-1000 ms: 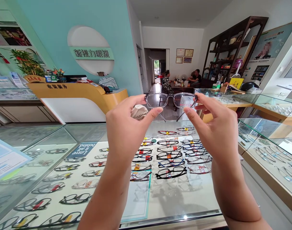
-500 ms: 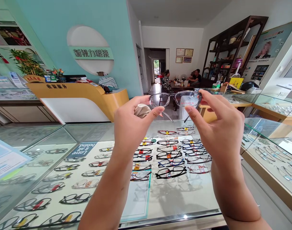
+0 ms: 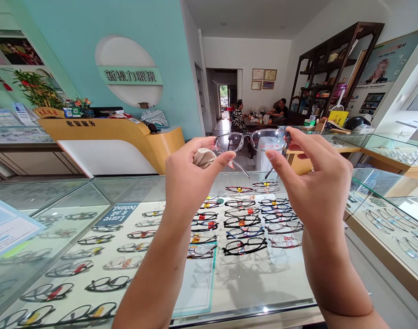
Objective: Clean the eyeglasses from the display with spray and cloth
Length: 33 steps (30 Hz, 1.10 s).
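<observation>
A pair of clear-framed glasses [image 3: 247,136] is held up above the display counter, lenses facing me, temples angled down toward me. My left hand [image 3: 195,176] pinches its left end between thumb and fingers, with a cream-coloured cloth-like item [image 3: 203,158] tucked in the palm. The right end of the frame is gripped by my right hand [image 3: 313,176], thumb below and fingers behind. Red lettering shows on the right lens. Beneath the hands, rows of glasses [image 3: 245,246] with coloured tags lie in the glass display case [image 3: 243,283].
A curved wood-and-white reception desk [image 3: 109,146] stands beyond the counter at left. Another glass case [image 3: 387,219] is at right. Two people [image 3: 239,116] sit at a dark table at the back, near a dark shelf [image 3: 325,68]. A blue-white sheet [image 3: 10,228] is at left.
Both hands and the glasses have shifted very slightly to the right; the grip is the same.
</observation>
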Tool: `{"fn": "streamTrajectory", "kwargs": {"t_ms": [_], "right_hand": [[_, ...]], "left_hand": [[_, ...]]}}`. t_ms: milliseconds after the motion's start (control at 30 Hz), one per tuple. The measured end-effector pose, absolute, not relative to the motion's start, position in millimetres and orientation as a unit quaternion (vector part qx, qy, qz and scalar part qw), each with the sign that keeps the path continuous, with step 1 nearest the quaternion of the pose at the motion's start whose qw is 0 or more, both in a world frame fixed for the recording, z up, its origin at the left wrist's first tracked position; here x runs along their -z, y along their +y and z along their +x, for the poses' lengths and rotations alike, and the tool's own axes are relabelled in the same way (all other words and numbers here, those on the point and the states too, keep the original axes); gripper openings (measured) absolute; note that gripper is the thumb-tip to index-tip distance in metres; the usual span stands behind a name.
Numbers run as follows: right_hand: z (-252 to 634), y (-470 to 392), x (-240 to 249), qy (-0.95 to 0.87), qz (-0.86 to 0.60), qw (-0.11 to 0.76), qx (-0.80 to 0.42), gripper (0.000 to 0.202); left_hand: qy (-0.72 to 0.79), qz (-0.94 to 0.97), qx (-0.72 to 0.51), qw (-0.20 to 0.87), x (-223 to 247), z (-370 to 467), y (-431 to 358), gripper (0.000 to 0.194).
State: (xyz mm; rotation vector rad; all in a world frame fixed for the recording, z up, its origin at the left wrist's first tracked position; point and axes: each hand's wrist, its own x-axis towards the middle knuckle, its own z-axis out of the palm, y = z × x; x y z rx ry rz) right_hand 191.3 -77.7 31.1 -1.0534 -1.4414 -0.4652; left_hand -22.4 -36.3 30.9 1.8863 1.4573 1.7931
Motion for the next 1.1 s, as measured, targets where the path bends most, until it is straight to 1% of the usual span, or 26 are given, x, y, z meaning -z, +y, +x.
{"fn": "streamTrajectory", "kwargs": {"t_ms": [367, 567, 700, 767, 933, 1100], "right_hand": [[191, -79, -32, -0.624, -0.453, 0.613, 0.172, 0.037], [194, -72, -31, -0.64, -0.45, 0.615, 0.099, 0.04], [197, -64, -29, -0.652, -0.445, 0.613, 0.028, 0.042], [198, -61, -29, -0.658, -0.438, 0.613, 0.0, 0.044], [199, -54, -28, -0.67, -0.433, 0.602, -0.042, 0.048], [199, -50, -28, -0.678, -0.427, 0.594, -0.069, 0.047]], "left_hand": [[0.463, 0.633, -0.618, 0.062, -28, -22, -31, 0.055], [0.411, 0.616, -0.671, -0.047, -24, -20, -29, 0.048], [0.377, 0.615, -0.68, -0.133, -24, -21, -31, 0.044], [0.371, 0.612, -0.681, -0.155, -25, -21, -33, 0.043], [0.376, 0.622, -0.675, -0.126, -26, -21, -38, 0.038], [0.37, 0.624, -0.678, -0.121, -27, -21, -38, 0.041]]}}
